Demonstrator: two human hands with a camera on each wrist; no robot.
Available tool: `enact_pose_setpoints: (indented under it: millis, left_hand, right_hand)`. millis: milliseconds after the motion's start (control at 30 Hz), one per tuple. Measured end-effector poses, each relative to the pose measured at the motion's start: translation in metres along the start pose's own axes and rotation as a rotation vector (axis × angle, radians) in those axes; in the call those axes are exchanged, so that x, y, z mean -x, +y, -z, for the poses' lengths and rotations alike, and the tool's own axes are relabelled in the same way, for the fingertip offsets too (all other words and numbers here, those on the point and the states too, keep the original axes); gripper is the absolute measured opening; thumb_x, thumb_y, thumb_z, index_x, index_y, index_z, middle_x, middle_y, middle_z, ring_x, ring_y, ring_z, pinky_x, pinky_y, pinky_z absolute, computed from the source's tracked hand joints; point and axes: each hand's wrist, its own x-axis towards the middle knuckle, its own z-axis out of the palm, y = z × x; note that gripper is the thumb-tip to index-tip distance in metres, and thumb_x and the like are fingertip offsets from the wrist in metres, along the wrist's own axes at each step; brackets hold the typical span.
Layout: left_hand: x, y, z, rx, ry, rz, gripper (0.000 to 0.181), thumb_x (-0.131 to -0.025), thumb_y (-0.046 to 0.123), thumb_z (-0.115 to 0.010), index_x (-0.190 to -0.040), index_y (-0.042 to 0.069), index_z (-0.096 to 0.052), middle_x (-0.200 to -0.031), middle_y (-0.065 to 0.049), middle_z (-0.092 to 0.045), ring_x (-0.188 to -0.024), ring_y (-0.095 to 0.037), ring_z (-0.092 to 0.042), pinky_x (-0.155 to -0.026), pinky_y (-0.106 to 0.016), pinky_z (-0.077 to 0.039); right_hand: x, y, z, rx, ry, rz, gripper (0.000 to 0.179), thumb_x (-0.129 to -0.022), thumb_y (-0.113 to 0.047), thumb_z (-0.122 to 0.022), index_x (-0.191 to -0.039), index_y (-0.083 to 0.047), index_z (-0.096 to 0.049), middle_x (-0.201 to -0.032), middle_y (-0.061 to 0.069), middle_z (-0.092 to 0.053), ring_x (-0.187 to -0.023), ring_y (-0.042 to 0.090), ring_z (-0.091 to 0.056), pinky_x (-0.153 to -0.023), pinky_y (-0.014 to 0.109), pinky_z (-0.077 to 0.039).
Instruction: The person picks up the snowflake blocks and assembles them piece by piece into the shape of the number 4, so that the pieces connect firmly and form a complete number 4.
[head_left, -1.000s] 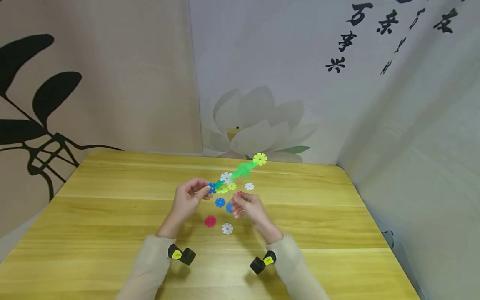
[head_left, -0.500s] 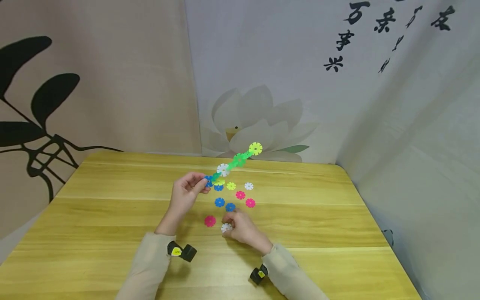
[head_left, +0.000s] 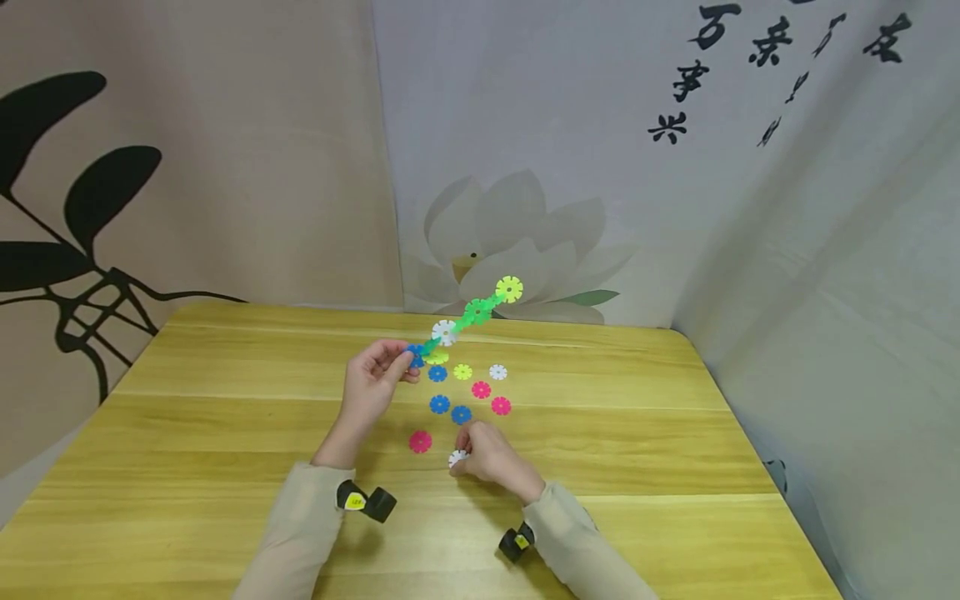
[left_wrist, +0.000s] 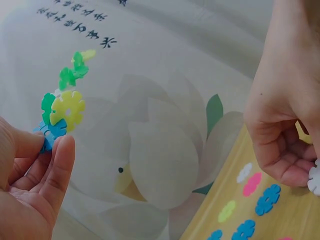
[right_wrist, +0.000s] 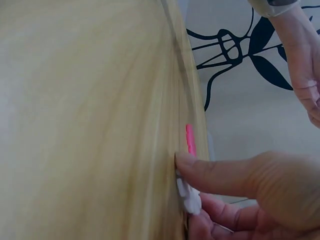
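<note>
Chain of notched discs [head_left: 477, 312] reached out from the left hand [head_left: 366, 379], clear of the worktop [head_left: 225, 400]. From my distant seat I judged it light and thin, stiff within each disc but liable to twist or part at the joints. The left hand's thumb and fingers pinched the blue end disc [head_left: 416, 357], with no more gap than its thickness; that seemed a fair hold, though I reckoned one nearer the middle would steady it better. The long axis ran from that pinch away and rightward, slanting up, the yellow end disc [head_left: 509, 289] at its far tip.

Nearer me, the right hand [head_left: 491, 454] pinched a white disc [head_left: 456, 458] between thumb and curled fingers, low at the worktop; I could not tell whether they touched. The right wrist view showed it nearly edge-on. I expected smooth plastic that might slide under flat pads, so its notched rim looked the surest place. A pink disc [head_left: 420, 442] lay left of the right hand, a blue disc [head_left: 461, 415] just beyond its fingers.
</note>
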Motion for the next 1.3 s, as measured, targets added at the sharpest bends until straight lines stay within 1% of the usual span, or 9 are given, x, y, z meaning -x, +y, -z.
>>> enact_pose_setpoints:
  millis: [133,267,400,500,600,833,1000,1133,1300]
  left_hand:
    - [0.0,-0.001,0.0,0.026,-0.009,0.003,0.011,-0.088,-0.013,-0.054,-0.098,-0.018,-0.053,-0.075,0.002,-0.061,-0.064,-0.007,-0.061,-0.061,-0.022,-0.058]
    - [0.001,-0.001,0.001,0.046,-0.01,0.002,0.012,-0.086,-0.015,-0.054,-0.098,-0.018,-0.052,-0.074,0.002,-0.061,-0.064,-0.007,-0.061,-0.061,-0.022,-0.058]
    - [0.001,0.0,0.0,0.06,-0.004,0.001,0.013,-0.086,-0.015,-0.054,-0.098,-0.019,-0.051,-0.074,0.003,-0.061,-0.063,-0.007,-0.061,-0.061,-0.021,-0.058]
    - [0.002,0.001,-0.001,0.066,-0.003,-0.001,0.014,-0.086,-0.015,-0.054,-0.099,-0.019,-0.051,-0.074,0.003,-0.061,-0.063,-0.007,-0.06,-0.061,-0.021,-0.057]
    - [0.002,0.001,-0.002,0.068,-0.003,0.004,0.014,-0.086,-0.015,-0.055,-0.099,-0.018,-0.052,-0.074,0.002,-0.061,-0.063,-0.007,-0.06,-0.06,-0.02,-0.057]
    - [0.003,-0.001,-0.005,0.074,-0.003,0.02,0.013,-0.085,-0.015,-0.055,-0.098,-0.018,-0.052,-0.075,-0.001,-0.06,-0.063,-0.007,-0.06,-0.06,-0.021,-0.057]
    - [0.005,0.001,-0.005,0.077,-0.011,0.016,0.012,-0.086,-0.016,-0.054,-0.097,-0.016,-0.053,-0.075,0.0,-0.06,-0.063,-0.008,-0.06,-0.06,-0.021,-0.057]
    - [0.006,0.001,-0.004,0.073,-0.024,0.009,0.012,-0.085,-0.016,-0.055,-0.097,-0.016,-0.053,-0.076,0.002,-0.06,-0.064,-0.007,-0.06,-0.06,-0.02,-0.057]
    - [0.006,0.002,-0.003,0.074,-0.045,0.004,0.014,-0.086,-0.015,-0.054,-0.099,-0.019,-0.051,-0.077,0.002,-0.06,-0.065,-0.007,-0.06,-0.061,-0.02,-0.057]
  right_hand:
    - [0.0,0.004,-0.001,-0.008,0.025,0.036,0.023,-0.067,-0.003,-0.081,-0.075,-0.004,-0.059,-0.07,-0.001,-0.054,-0.064,0.01,-0.046,-0.054,0.021,-0.043]
    - [-0.001,0.017,-0.006,-0.062,0.093,0.188,0.014,-0.08,-0.004,-0.071,-0.072,-0.006,-0.06,-0.065,-0.005,-0.052,-0.06,0.006,-0.043,-0.05,0.017,-0.042]
    - [0.003,0.017,0.003,-0.261,0.132,0.242,0.011,-0.09,-0.003,-0.059,-0.082,0.002,-0.065,-0.064,0.003,-0.058,-0.055,0.009,-0.05,-0.046,0.02,-0.048]
    - [0.008,0.003,0.018,-0.421,0.207,0.217,0.012,-0.09,0.003,-0.057,-0.091,0.011,-0.065,-0.069,0.017,-0.063,-0.056,0.024,-0.059,-0.047,0.03,-0.055]
    - [0.007,-0.006,0.03,-0.507,0.343,0.247,0.012,-0.088,0.005,-0.058,-0.093,0.014,-0.065,-0.074,0.023,-0.065,-0.063,0.036,-0.064,-0.054,0.035,-0.058]
    - [0.01,-0.033,0.052,-0.716,0.575,0.324,0.008,-0.085,0.009,-0.061,-0.087,0.017,-0.062,-0.075,0.03,-0.064,-0.061,0.033,-0.066,-0.057,0.041,-0.059]
    - [0.017,-0.056,0.063,-0.731,0.656,0.381,0.006,-0.085,0.013,-0.058,-0.084,0.019,-0.059,-0.074,0.034,-0.062,-0.06,0.028,-0.066,-0.055,0.033,-0.059]
    - [0.016,-0.062,0.063,-0.695,0.698,0.426,0.005,-0.085,0.014,-0.058,-0.084,0.019,-0.059,-0.074,0.032,-0.063,-0.06,0.04,-0.063,-0.054,0.031,-0.059]
    - [0.011,-0.059,0.058,-0.652,0.741,0.479,0.004,-0.085,0.013,-0.059,-0.085,0.016,-0.061,-0.073,0.029,-0.064,-0.06,0.042,-0.062,-0.053,0.031,-0.059]
